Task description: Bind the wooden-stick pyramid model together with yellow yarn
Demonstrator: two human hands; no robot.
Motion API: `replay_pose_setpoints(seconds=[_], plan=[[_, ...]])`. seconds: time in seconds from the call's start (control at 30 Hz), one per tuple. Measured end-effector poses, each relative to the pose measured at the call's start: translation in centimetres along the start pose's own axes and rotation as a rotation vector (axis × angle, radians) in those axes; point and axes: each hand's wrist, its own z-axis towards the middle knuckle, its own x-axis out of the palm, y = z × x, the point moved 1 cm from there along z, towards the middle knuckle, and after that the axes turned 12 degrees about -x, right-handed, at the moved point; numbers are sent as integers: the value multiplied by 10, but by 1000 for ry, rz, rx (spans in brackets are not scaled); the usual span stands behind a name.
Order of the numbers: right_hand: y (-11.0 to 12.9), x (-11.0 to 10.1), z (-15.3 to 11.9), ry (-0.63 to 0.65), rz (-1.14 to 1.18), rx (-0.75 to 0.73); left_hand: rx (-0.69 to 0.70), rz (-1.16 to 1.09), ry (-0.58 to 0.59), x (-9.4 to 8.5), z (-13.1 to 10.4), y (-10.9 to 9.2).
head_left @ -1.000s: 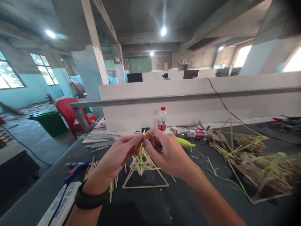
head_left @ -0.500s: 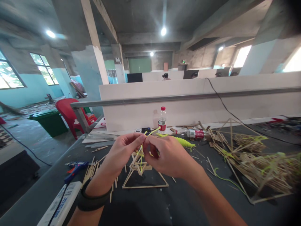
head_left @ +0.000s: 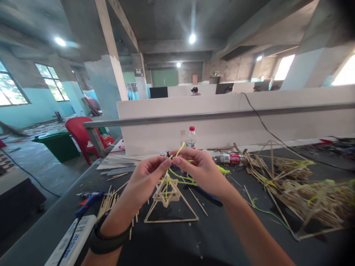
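My left hand [head_left: 151,177] pinches yellow-green yarn [head_left: 181,148] between thumb and forefinger, above the tip of a small wooden-stick pyramid [head_left: 171,221]. My right hand [head_left: 201,170] grips the same yarn close beside, its fingertips almost meeting the left ones. One end of the yarn sticks up over the fingers. Loops of it hang below the right hand, and a strand drops inside the pyramid's upper frame. The pyramid stands on the dark table with a smaller stick structure in its upper part. Behind the right hand lies a yellow-green yarn bundle [head_left: 223,170], partly hidden.
A blue glue gun [head_left: 89,202], loose sticks [head_left: 109,201] and a white box [head_left: 70,240] lie left. An upright bottle [head_left: 191,137] and a lying bottle [head_left: 230,158] are behind. Stick frames with yarn [head_left: 327,201] pile up right. A white partition [head_left: 166,136] borders the table.
My right hand has turned and opened its curl, now pinching with fingers extended. The yarn end has shifted slightly up and left, and yarn loops show beneath the right hand.
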Motion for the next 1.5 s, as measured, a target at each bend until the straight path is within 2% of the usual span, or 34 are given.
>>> replay_pose_setpoints(seconds=[0.13, 0.4, 0.63, 0.7, 0.8, 0.9, 0.97, 1.13, 1.33, 1.5], plan=[[-3, 2, 0, -81, 5, -11, -16, 32, 7, 2, -2, 0], [10, -11, -5, 1, -126, -16, -18, 26, -24, 0, -3, 0], [6, -13, -4, -70, -238, -28, -19, 2, -8, -1, -5, -3], [6, -13, -5, -20, -219, -23, -13, -32, -28, -1, -4, -2], [10, -10, -7, 123, -193, -17, -25, -95, -44, -1, -3, 1], [14, -6, -8, 202, -237, -42, -29, -128, -5, 2, -4, 2], [14, -4, -8, 212, -273, -65, -24, -144, 17, 3, -5, 1], [11, 0, -7, 220, -304, -103, -33, -264, -22, 4, -6, 0], [10, 0, -8, 171, -252, -120, -70, -426, 96, 5, -5, -1], [12, -1, -9, 148, -202, -122, -59, -577, 82, 5, -4, 0]])
